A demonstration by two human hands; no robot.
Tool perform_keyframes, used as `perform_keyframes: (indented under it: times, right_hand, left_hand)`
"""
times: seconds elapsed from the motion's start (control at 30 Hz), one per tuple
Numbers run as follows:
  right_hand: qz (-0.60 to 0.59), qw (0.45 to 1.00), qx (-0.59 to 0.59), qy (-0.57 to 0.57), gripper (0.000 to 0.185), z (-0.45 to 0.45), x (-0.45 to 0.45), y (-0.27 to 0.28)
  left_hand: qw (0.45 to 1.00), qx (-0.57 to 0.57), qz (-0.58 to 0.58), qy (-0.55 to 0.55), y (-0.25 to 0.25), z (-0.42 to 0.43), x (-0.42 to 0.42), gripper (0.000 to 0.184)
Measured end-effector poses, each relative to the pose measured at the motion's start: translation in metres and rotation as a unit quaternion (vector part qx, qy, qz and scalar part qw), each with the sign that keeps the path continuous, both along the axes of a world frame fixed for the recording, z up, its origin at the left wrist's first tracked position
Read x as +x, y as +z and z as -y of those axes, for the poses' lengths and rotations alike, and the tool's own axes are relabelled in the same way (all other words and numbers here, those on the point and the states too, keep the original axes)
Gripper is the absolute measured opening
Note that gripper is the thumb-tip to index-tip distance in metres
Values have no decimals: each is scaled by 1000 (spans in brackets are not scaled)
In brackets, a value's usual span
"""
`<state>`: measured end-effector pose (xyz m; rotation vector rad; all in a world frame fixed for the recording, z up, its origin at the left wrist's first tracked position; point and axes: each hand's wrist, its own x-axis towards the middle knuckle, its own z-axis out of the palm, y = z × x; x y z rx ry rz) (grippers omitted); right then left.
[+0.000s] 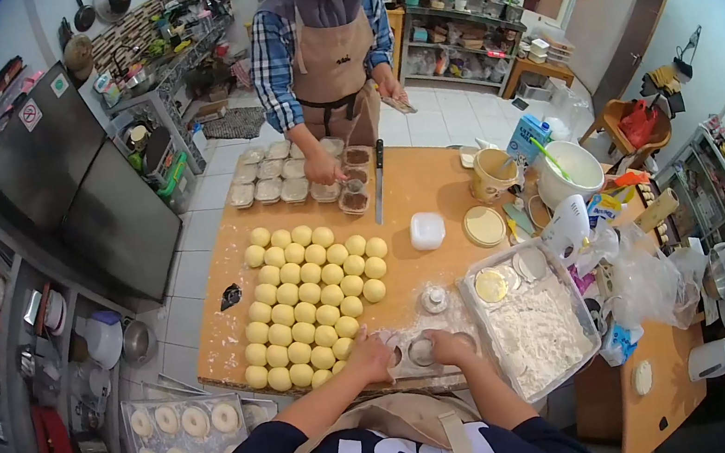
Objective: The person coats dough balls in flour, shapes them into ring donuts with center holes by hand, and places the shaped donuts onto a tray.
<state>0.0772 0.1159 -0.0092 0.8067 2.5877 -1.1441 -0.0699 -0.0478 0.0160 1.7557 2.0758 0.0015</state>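
Observation:
Both of my hands are low over a floured patch at the table's near edge. My left hand [373, 358] has its fingers curled at the patch's left side, beside the nearest yellow dough balls [321, 357]; what they hold, if anything, is too small to make out. My right hand [449, 346] grips the edge of a round, pale grey piece [420, 351] lying between my hands. Just beyond stands a small metal cutter [434, 300]. To the right, a tray of flour [538, 331] has flat dough rounds [491, 285] at its far end.
Across the table [422, 185] a co-worker handles lidded tubs [268, 191] near a long knife [381, 181]. A white container [427, 230], a bucket [493, 175], a mixing bowl [569, 172] and plastic bags [652, 282] crowd the right. Ring doughnuts [195, 421] lie on a tray at lower left.

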Motion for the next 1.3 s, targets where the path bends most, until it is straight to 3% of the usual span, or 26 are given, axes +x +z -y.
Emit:
perform_keyframes:
  times: [0.07, 0.17, 0.27, 0.37, 0.4, 0.47, 0.5, 0.57, 0.67, 0.73, 0.77, 0.87, 0.93, 1.0, 1.03, 1.07, 1.1, 1.13, 1.23, 1.3]
  right_hand:
    - [-5, 999, 37, 36, 41, 0, -3, -26]
    - [3, 996, 47, 81, 46, 1, -6, -14]
    - [-13, 997, 7, 73, 41, -4, -6, -11]
    - [-78, 969, -234, -32, 36, -22, 6, 1]
    - [-47, 963, -241, -111, 34, -9, 5, 93]
    - [-161, 898, -334, -236, 35, -47, 39, 55]
    - [-205, 904, -290, -239, 32, -69, 56, 50]
    - [-320, 811, -319, -372, 30, -97, 97, 62]
    - [-430, 737, -251, -457, 26, -120, 148, 60]
    - [-256, 842, 48, -473, 28, -146, 191, -3]
    - [-154, 854, 196, -457, 29, -157, 207, -21]
    - [-80, 820, 381, -420, 34, -162, 237, 5]
    - [-256, 803, 114, -527, 34, -160, 237, 42]
    - [-410, 698, -133, -572, 34, -146, 223, 86]
    - [-312, 799, 8, -514, 34, -154, 231, 63]
    - [-204, 864, 149, -435, 34, -172, 245, 17]
    - [-83, 894, 283, -338, 35, -182, 253, -9]
    - [80, 911, 281, -291, 41, -162, 228, 25]
    - [-26, 924, 249, -288, 47, -165, 208, -24]
    - [10, 949, 210, -237, 49, -166, 197, -29]
  left_hand:
    - [1000, -2, -6, -1, -3, -1, -1, 105]
    - [1000, 13, -17, -3, -8, 1, -1, 105]
    - [999, 15, -37, -15, -15, 2, -2, 105]
    - [1000, 3, -21, -14, -1, 1, -1, 105]
    - [999, 7, -26, -18, -2, 0, -1, 105]
    - [999, 16, -35, -23, -4, 0, -1, 105]
    - [999, 6, -36, -25, -5, 0, 0, 105]
    - [999, -14, -39, -24, -4, 0, -1, 104]
    - [999, -11, -38, -24, 2, -2, 0, 104]
    - [999, -9, -40, -26, 2, -1, 0, 104]
    - [999, -8, -41, -26, 2, -2, 0, 105]
    - [1000, -16, -19, -17, -2, -3, -1, 97]
    - [998, -50, -26, -27, -3, -5, -1, 89]
    - [996, -69, -40, -32, -7, -6, 0, 91]
    - [996, -70, -50, -32, -11, -4, 1, 98]
    - [995, -66, -61, -33, -12, -5, 0, 101]
    - [995, -62, -71, -35, -13, -5, -1, 104]
    - [995, -56, -77, -38, -14, -3, -1, 103]
    - [995, -53, -72, -32, -2, -5, 2, 102]
    - [996, -66, -59, -24, 2, -6, 4, 101]
